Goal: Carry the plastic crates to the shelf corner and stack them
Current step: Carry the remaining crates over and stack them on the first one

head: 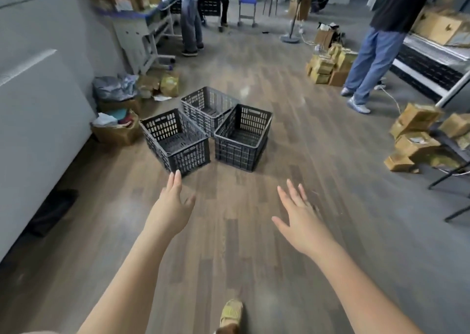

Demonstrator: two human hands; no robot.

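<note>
Three dark grey slatted plastic crates stand empty on the wooden floor, clustered together. The left crate (175, 140) is nearest my left hand (171, 204), whose fingertips reach just short of its front corner. The right crate (241, 138) sits beside it, and the rear crate (207, 107) touches both from behind. My right hand (298, 216) hovers lower right of the crates, well apart from them. Both hands are empty with fingers spread.
A grey cabinet wall (38, 120) runs along the left, with bags and a cardboard box (117, 130) at its foot. A person in jeans (368, 61) stands right by a metal shelf (432, 64). Cardboard boxes (417, 135) pile at right. Another person (190, 23) stands far back.
</note>
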